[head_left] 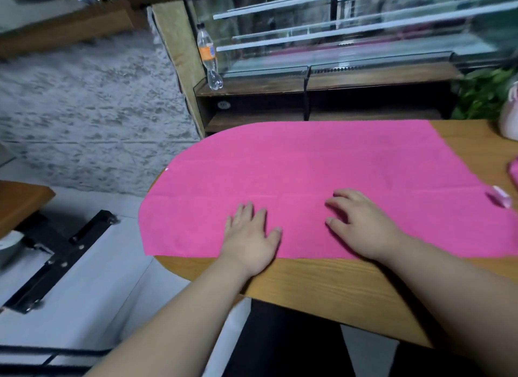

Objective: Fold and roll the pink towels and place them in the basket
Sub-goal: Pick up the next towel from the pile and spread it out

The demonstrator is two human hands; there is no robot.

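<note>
Wood-grained table [322, 281] runs across the lower middle of the frame, its near edge bare below the cloth. Just past that edge both hands lie on the pink towel [308, 163], a little apart from each other. The left hand [252, 236] is flat with fingers spread and the right hand [361, 222] rests with fingers slightly bent; neither grips any fabric. The towel is spread open in a single layer over most of the tabletop, faint crease lines crossing it, and its left end drapes over the table's curved end at centre left. No fold looks begun yet. At the right edge of the frame a scrap of pink cloth [514, 172] shows. Above it is a pale pink object [510, 116] that may be the basket, though too little shows to say. Farther back are a leafy plant [482, 93], a glass display cabinet [336, 40] and a plastic bottle [208, 54] on its ledge, upper middle. The likely trouble is a crooked fold: lifting one corner ahead of the other would skew the edges. The overhanging left end could also drag the thin cloth off the table.
</note>
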